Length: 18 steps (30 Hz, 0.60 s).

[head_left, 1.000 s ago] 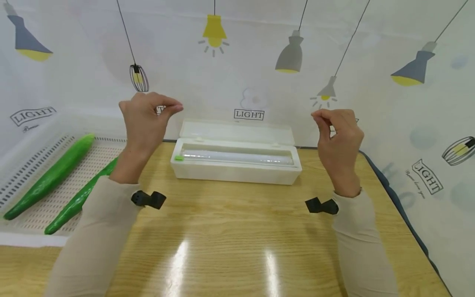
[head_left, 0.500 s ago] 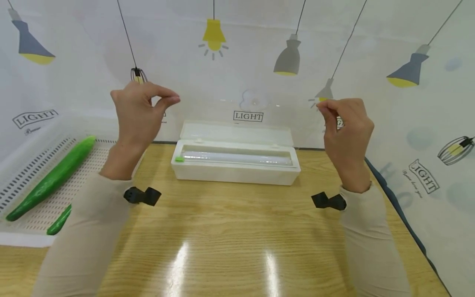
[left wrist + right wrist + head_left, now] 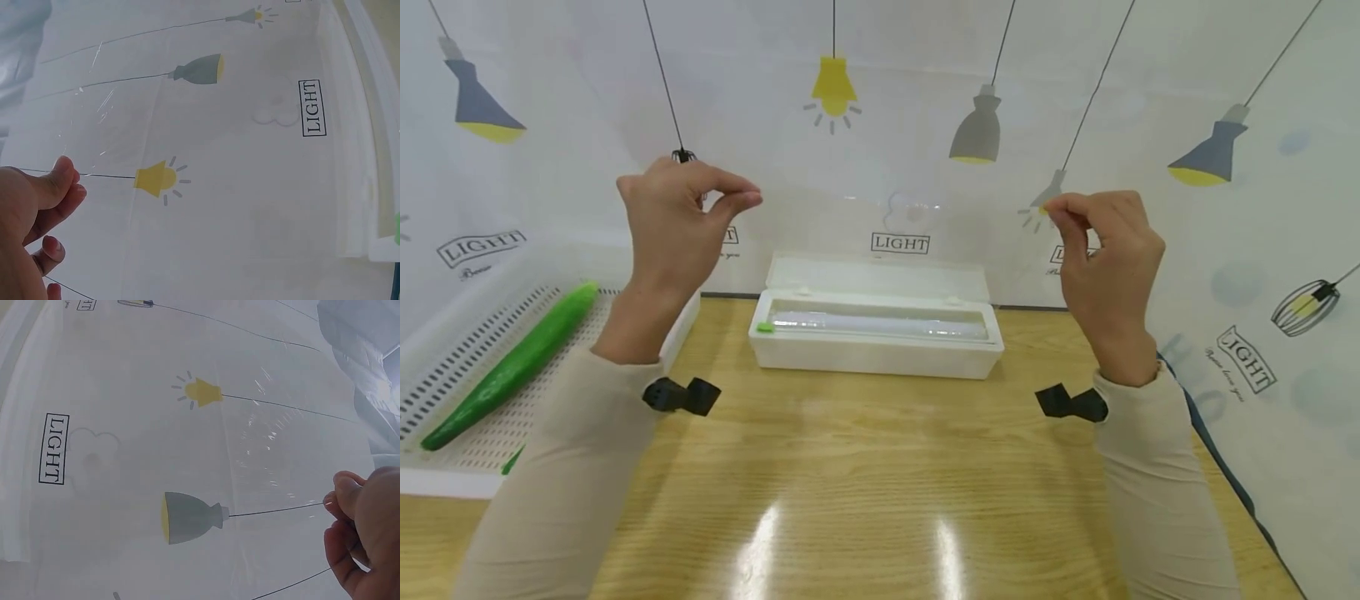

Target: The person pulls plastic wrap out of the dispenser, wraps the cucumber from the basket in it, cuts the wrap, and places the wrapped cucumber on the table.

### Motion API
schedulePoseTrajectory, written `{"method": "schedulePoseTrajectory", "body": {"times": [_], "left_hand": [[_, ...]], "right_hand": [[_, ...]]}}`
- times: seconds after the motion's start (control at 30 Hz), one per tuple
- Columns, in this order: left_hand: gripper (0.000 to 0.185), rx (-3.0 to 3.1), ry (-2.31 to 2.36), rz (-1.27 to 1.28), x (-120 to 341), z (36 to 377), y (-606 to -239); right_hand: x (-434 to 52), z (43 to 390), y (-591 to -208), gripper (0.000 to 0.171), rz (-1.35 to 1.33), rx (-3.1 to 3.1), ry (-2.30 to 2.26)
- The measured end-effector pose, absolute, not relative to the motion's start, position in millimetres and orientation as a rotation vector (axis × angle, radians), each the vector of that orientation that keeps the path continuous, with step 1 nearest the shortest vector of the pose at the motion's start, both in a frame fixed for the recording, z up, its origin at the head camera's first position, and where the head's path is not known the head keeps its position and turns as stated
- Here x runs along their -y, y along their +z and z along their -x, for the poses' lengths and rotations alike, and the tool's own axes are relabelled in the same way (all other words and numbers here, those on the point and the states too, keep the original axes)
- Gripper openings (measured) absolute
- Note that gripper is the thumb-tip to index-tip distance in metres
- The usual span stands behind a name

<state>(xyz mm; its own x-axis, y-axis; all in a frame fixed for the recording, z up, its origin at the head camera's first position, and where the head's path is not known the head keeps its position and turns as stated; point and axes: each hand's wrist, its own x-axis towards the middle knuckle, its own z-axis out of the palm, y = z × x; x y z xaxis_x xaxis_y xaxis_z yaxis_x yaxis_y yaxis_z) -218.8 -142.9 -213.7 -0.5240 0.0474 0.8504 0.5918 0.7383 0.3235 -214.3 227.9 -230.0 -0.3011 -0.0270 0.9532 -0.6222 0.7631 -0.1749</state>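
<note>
Thumb and fingertips of my left hand (image 3: 672, 225) pinch one side of a sheet of clear cling film (image 3: 269, 428). Opposite it, my right hand (image 3: 1108, 267) pinches the other side. The film is nearly invisible and shows mainly as glints between the raised hands, also in the left wrist view. Beyond and below stands a white dispenser box (image 3: 872, 357), its lid (image 3: 880, 277) tipped back. A roll of cling film (image 3: 880, 325) lies inside, and a green slider (image 3: 765, 327) sits at the box's left front edge. Whether the sheet joins the roll cannot be told.
On the left, a white perforated basket (image 3: 452, 483) holds a long cucumber (image 3: 520, 362); a second green one (image 3: 512, 460) is mostly covered by the left sleeve. The wooden table (image 3: 850, 467) extends below the hands. A lamp-printed cloth (image 3: 902, 117) hangs behind.
Both hands have moved apart and slightly upward, still pinching. The left forearm now covers most of the second cucumber. The box has stayed in place while the head view has tilted a little.
</note>
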Motion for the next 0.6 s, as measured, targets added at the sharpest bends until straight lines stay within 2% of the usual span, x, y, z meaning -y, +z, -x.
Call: {"method": "schedulePoseTrajectory", "body": {"times": [0.37, 0.6], "left_hand": [[0.015, 2.021, -0.747, 0.527, 151.8, 206.9, -214.8], [0.008, 2.006, -0.813, 0.671, 158.8, 183.6, -227.7]], "right_hand": [[-228.0, 196.5, -227.1, 0.016, -0.507, 1.864, 0.704], [-233.3, 163.8, -233.6, 0.005, -0.565, 1.911, 0.783]]}}
